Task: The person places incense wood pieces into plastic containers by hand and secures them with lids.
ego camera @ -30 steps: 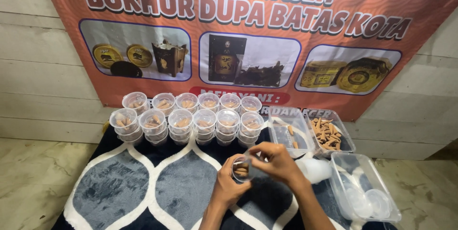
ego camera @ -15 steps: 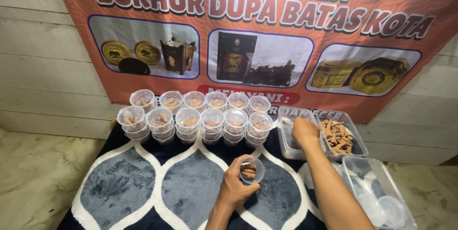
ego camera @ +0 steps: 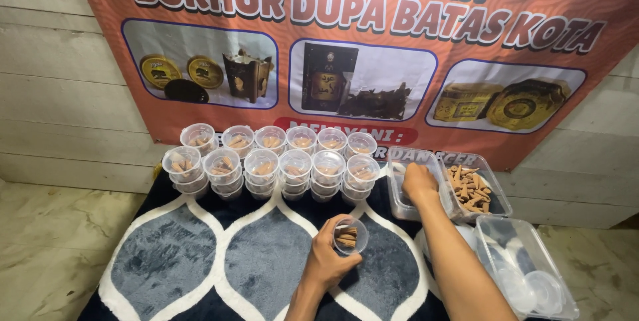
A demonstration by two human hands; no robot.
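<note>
My left hand (ego camera: 327,258) holds a small clear plastic cup (ego camera: 350,235) with a few brown incense cones in it, above the dark blue and grey patterned rug (ego camera: 200,261). My right hand (ego camera: 419,182) reaches down into a clear rectangular tub (ego camera: 403,208) at the right; its fingers are hidden inside the tub. Right of that tub stands a second clear tub (ego camera: 496,202) filled with brown incense cones (ego camera: 469,186).
Two rows of stacked clear cups (ego camera: 273,161) filled with cones stand at the rug's far edge. A clear box of round lids (ego camera: 532,274) sits at lower right. An orange banner (ego camera: 373,48) hangs on the pale plank wall. Light tiled floor lies to the left.
My right hand left the cup and reached up right into the clear tub. The left hand keeps holding the cup in roughly the same place.
</note>
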